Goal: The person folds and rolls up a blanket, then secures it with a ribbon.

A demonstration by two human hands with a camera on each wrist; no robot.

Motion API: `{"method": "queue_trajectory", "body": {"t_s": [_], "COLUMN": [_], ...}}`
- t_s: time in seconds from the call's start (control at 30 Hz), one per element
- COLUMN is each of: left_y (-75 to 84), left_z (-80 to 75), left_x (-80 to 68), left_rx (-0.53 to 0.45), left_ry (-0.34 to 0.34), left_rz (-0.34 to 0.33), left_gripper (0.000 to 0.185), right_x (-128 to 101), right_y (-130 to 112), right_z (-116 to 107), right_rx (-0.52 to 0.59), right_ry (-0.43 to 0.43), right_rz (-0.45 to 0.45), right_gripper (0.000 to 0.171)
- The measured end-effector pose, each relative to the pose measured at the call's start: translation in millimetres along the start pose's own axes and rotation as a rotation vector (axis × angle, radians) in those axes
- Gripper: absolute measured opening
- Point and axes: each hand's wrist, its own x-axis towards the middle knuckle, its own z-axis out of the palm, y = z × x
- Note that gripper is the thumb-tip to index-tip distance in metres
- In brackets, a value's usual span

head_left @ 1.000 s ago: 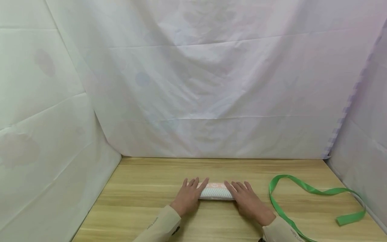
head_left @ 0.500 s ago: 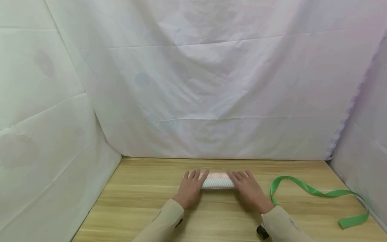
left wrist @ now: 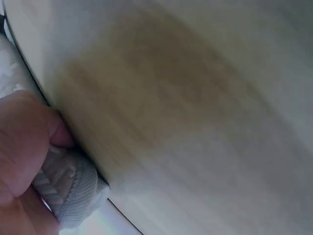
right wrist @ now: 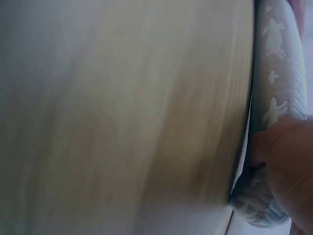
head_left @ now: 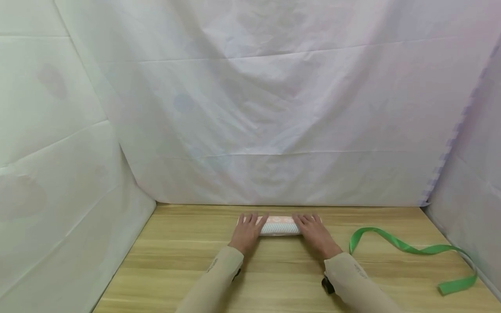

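Note:
A rolled-up cloth (head_left: 278, 228) with pink and white patterned bands lies crosswise on the wooden table in the head view. My left hand (head_left: 245, 234) holds its left part, fingers laid over the top. Its right part is held the same way by my right hand (head_left: 315, 234). The left wrist view has a thumb tucked against the near underside of the roll (left wrist: 73, 186), by its end. In the right wrist view, white animal shapes show on the roll (right wrist: 275, 63), and the thumb presses its lower side. Fingertips are partly hidden behind it.
A long green ribbon (head_left: 415, 250) lies in a loose curve on the right of the table (head_left: 188, 256). Pale cloth hangings (head_left: 274, 108) stand at the back and both sides. The back one meets the table just beyond the roll.
Both hands and the rolled cloth have moved forward, away from the person, toward the back hanging. The green ribbon keeps nearly the same place.

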Motion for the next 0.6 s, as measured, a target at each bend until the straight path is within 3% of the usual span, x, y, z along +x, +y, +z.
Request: {"method": "queue_trajectory", "body": {"t_s": [0.1,0.33,0.43,0.6], "left_y": [-0.4,-1.2,-0.2,2.5], "left_z": [-0.3,-10.6,-12.2,-11.3], "left_x": [1.4,6.3,6.5,3.6], "left_rx": [-0.071,-0.309,-0.369,-0.420], "left_ry": [-0.060,-0.297,-0.331,-0.320], "left_rz": [-0.010,-0.081,-0.108,-0.137], "left_gripper": [0.066,0.078,0.073,0.072], "right_x": [-1.4,-2.8,-2.9,-2.4], "right_y": [-0.8,-2.3,-1.2,-0.8], "right_z": [3.2,1.1,-0.9,-4.7], "right_rx": [0.055,0.159,0.185,0.255], "right_ry": [-0.017,-0.075,-0.134,-0.178], "right_rz": [0.007,0.021,0.031,0.035], "right_gripper": [0.056,0.053,0.059,0.063]}}
